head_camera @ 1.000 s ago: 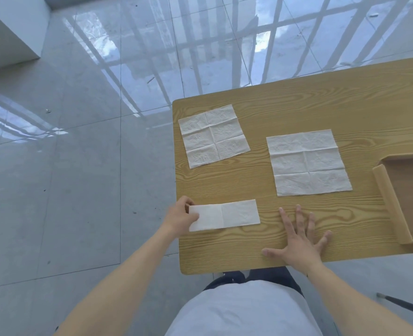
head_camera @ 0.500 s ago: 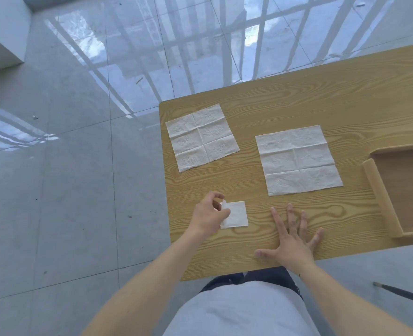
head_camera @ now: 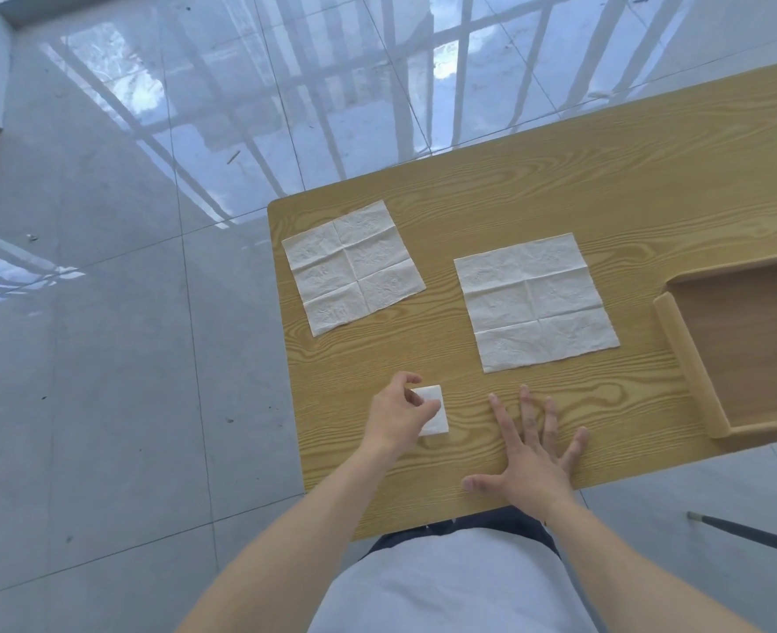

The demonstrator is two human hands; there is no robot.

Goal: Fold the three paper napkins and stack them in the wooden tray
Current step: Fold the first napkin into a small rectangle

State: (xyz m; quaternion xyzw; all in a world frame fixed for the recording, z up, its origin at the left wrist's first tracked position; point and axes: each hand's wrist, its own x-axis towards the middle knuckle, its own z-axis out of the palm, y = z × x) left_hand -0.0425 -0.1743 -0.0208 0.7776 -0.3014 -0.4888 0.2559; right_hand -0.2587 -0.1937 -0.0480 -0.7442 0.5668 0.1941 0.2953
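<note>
A small folded white napkin [head_camera: 433, 411] lies near the table's front left, and my left hand [head_camera: 398, 418] pinches its left edge between thumb and fingers. My right hand [head_camera: 530, 454] rests flat on the wood to the right of it, fingers spread, holding nothing. Two unfolded white napkins lie flat farther back: one [head_camera: 352, 274] at the left corner, a larger-looking one [head_camera: 535, 301] in the middle. The wooden tray [head_camera: 679, 349] sits at the right edge of view with nothing visible inside it.
The light wooden table [head_camera: 560, 185] ends at its left edge just beside my left hand, with glossy grey floor tiles beyond. A dark rod [head_camera: 752, 534] lies on the floor at the lower right.
My left hand has folded the long napkin strip over from left to right into a small square and now holds it down. My right hand has stayed flat on the table.
</note>
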